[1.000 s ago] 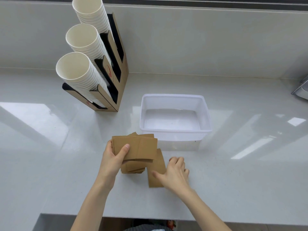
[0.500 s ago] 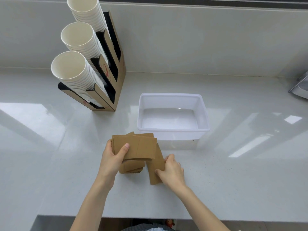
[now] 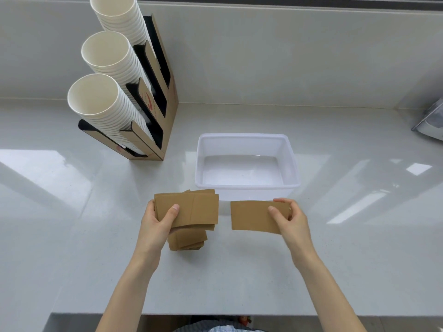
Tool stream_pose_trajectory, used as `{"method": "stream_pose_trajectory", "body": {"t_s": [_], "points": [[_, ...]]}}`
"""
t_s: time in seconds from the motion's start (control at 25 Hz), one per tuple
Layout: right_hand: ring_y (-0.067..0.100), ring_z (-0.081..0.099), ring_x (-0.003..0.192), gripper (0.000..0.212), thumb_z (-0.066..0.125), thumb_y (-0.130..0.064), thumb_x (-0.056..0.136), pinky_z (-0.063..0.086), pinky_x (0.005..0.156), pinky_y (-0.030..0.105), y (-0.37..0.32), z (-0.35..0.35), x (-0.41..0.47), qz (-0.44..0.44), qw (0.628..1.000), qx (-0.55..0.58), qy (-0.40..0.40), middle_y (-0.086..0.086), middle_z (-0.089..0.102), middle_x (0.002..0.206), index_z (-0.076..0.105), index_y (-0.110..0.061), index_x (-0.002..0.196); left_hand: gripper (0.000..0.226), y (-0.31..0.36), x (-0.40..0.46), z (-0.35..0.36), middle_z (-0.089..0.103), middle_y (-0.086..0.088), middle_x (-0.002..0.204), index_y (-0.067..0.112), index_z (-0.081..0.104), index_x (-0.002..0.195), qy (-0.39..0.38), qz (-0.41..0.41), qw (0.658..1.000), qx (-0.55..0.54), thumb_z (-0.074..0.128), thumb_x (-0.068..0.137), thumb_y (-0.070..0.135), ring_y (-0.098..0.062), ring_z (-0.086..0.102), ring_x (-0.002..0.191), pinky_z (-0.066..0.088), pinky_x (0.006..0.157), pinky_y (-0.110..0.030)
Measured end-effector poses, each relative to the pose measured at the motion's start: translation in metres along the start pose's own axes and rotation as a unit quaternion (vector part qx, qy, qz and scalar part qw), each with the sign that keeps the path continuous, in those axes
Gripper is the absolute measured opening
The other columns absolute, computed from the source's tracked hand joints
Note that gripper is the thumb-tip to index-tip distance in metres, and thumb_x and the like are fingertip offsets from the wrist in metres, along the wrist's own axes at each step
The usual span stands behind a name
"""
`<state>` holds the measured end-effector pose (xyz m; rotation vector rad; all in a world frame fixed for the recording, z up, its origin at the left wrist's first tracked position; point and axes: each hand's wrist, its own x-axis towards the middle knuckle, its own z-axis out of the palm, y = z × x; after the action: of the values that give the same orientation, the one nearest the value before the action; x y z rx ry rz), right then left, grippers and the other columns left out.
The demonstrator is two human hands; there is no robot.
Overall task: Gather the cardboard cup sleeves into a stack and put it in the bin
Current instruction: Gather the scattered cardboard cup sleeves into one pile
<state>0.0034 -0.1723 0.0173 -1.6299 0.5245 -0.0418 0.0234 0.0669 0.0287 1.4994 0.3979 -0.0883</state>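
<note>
My left hand (image 3: 157, 224) grips a small stack of flat brown cardboard cup sleeves (image 3: 191, 209), thumb on top, held just above the counter. Under that stack lie a few more sleeves (image 3: 188, 240) on the counter. My right hand (image 3: 291, 220) pinches the right end of a single sleeve (image 3: 251, 218), held level in the air to the right of the stack. Just beyond both hands stands the white plastic bin (image 3: 247, 141), with nothing inside it.
A cardboard cup dispenser (image 3: 153, 101) holding three tilted columns of white paper cups stands at the back left. A grey metal object (image 3: 431, 123) shows at the right edge. The counter's front edge (image 3: 215, 315) runs below my forearms.
My right hand has lifted the single sleeve off the counter, turned it level and moved it to the right. The left hand keeps holding its stack in the same place.
</note>
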Motion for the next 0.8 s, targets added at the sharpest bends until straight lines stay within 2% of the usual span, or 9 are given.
{"method": "stream_pose_trajectory", "body": {"t_s": [0.2, 0.4, 0.52, 0.64, 0.8], "points": [[0.011, 0.055, 0.084, 0.016, 0.048, -0.012, 0.091, 0.043, 0.074, 0.023, -0.023, -0.003, -0.001, 0.03, 0.992, 0.119, -0.04, -0.002, 0.06, 0.09, 0.06, -0.023, 0.089, 0.024, 0.002, -0.001, 0.009, 0.058, 0.004, 0.098, 0.017, 0.047, 0.11, -0.02, -0.002, 1.0, 0.006, 0.053, 0.087, 0.017, -0.012, 0.058, 0.091, 0.05, 0.073, -0.027], [0.01, 0.055, 0.088, 0.013, 0.049, -0.018, 0.091, 0.045, 0.073, 0.02, -0.022, 0.024, -0.007, 0.024, 0.996, 0.055, -0.065, -0.002, 0.06, 0.096, 0.059, -0.021, 0.099, 0.023, 0.002, -0.005, 0.023, 0.06, 0.001, 0.103, 0.019, 0.049, 0.11, -0.045, -0.017, 0.999, 0.017, 0.053, 0.088, 0.019, -0.014, 0.059, 0.093, 0.052, 0.075, -0.03], [0.003, 0.056, 0.087, 0.017, 0.048, -0.022, 0.092, 0.047, 0.066, 0.009, -0.017, 0.037, -0.009, 0.021, 0.996, 0.031, -0.08, -0.007, 0.061, 0.095, 0.058, -0.022, 0.106, 0.025, 0.001, -0.007, 0.03, 0.059, 0.001, 0.106, 0.02, 0.048, 0.115, -0.057, -0.019, 0.998, 0.023, 0.049, 0.09, 0.021, -0.013, 0.059, 0.094, 0.055, 0.071, -0.026], [0.003, 0.055, 0.095, 0.023, 0.048, -0.027, 0.092, 0.047, 0.068, 0.011, -0.014, 0.04, -0.006, 0.025, 0.994, 0.022, -0.108, -0.008, 0.06, 0.104, 0.054, -0.027, 0.115, 0.019, 0.005, -0.009, 0.038, 0.06, 0.005, 0.102, 0.023, 0.049, 0.11, -0.071, -0.023, 0.997, -0.01, 0.043, 0.092, 0.025, -0.008, 0.06, 0.093, 0.057, 0.063, -0.016], [-0.001, 0.059, 0.09, 0.032, 0.052, -0.022, 0.091, 0.05, 0.066, 0.007, -0.01, 0.035, -0.001, 0.02, 0.989, 0.028, -0.141, -0.009, 0.062, 0.102, 0.048, -0.031, 0.121, 0.012, 0.004, -0.01, 0.049, 0.063, 0.007, 0.098, 0.027, 0.052, 0.098, -0.101, -0.016, 0.994, 0.026, 0.048, 0.088, 0.034, -0.004, 0.06, 0.084, 0.05, 0.067, -0.018]]}}
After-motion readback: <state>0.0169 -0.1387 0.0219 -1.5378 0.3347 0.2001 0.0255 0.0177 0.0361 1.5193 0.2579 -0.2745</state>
